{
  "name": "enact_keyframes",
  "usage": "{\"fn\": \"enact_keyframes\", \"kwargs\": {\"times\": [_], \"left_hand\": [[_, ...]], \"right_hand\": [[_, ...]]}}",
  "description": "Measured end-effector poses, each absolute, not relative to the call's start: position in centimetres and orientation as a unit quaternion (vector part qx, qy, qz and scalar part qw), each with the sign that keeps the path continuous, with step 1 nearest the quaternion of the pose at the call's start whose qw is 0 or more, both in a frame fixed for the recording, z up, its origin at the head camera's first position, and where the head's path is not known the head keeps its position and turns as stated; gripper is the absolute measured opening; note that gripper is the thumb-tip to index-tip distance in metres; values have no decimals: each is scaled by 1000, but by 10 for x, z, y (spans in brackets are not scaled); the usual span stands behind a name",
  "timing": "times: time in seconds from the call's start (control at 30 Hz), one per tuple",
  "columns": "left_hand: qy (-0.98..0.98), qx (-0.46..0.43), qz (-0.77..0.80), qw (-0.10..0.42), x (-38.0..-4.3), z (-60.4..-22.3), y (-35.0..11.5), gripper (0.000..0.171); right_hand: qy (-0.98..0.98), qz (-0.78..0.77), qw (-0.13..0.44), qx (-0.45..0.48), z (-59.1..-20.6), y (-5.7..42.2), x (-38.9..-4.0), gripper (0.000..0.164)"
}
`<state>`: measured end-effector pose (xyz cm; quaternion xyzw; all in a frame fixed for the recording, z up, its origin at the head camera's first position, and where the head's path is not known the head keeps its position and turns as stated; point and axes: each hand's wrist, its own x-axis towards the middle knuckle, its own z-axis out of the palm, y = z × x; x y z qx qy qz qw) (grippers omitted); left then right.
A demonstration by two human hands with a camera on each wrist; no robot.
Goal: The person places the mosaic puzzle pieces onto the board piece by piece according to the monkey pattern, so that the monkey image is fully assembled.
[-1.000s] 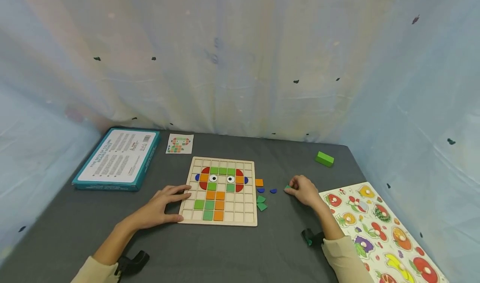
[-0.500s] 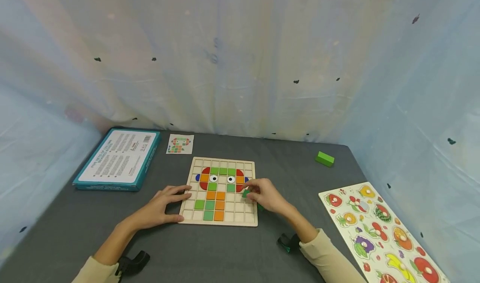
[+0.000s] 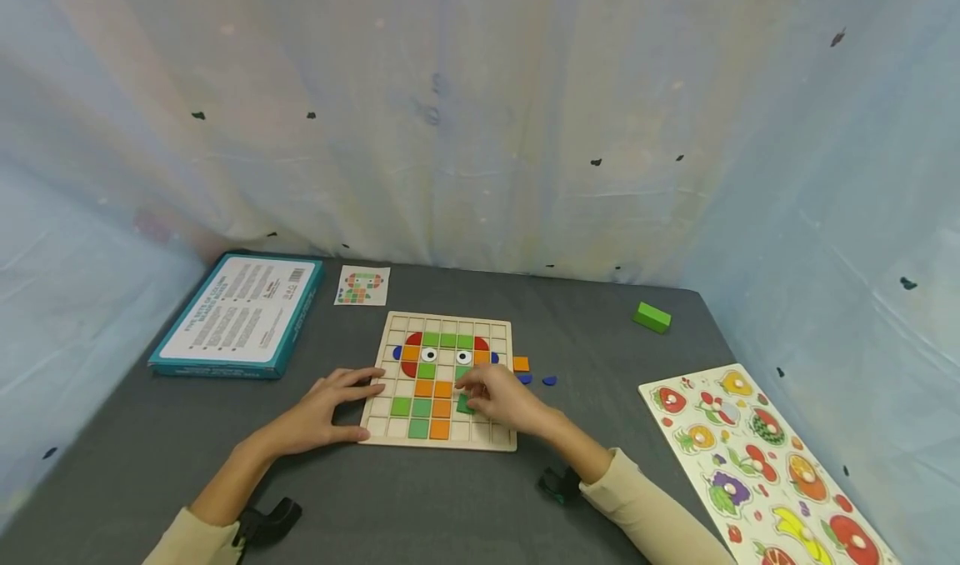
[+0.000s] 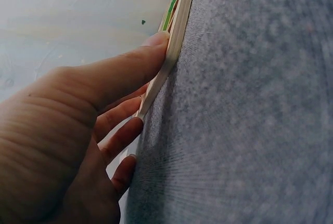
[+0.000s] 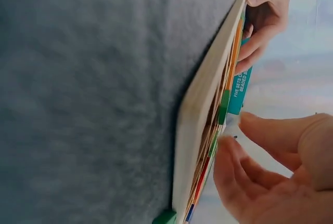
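A wooden grid board (image 3: 382,426) lies on the dark cloth with coloured tiles set in it. My left hand (image 3: 333,409) rests at its left side, thumb at the near-left corner and fingertips on the left rim. My right hand (image 3: 502,394) is over the board's right half. A dark green piece (image 3: 465,404) lies on the board by the right thumb. In the right wrist view, thumb and fingers stand apart, with a raised green piece (image 5: 223,107) just beyond them. The right hand hides some of the red and green tiles.
An orange tile (image 3: 521,364) and two blue half-rounds (image 3: 550,380) lie right of the board. A pattern card (image 3: 363,286) and teal box (image 3: 240,311) are behind left. A green block (image 3: 652,317) and fruit puzzle board (image 3: 772,465) stand right.
My right hand has carried a small green piece left from the table onto the board, then farther left and nearer me. The left hand keeps its place at the board's edge.
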<state>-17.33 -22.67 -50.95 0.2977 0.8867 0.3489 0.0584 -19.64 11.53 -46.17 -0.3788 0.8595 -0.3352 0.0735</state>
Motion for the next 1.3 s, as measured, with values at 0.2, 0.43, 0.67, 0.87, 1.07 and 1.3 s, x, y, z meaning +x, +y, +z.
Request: {"fn": "enact_keyframes", "kwargs": {"times": [0.2,0.43,0.67,0.87,1.07,1.3], "left_hand": [[888,295,349,60,-173,-510,-227,76],[887,294,350,62,-173,-510,-226,75],[887,296,351,56,-174,-510,-226,74],[888,291,351,65,-173,-508,-226,75],[888,290,350,69,-173,-506,-225,75],[888,295,348,62,-173,-507,-226,74]], "right_hand": [[903,-175,16,-392,-454,121,-174,45],[912,-78,115,-386,-457,133,-149,80],[904,-75,124,-403,-461,132,-144,80],[893,-116,144,-411,-457,136,-146,76],[914,-183,-26,-361,-458,160,-162,40],[928,-215,-30,-304,-465,189,-175,19]]}}
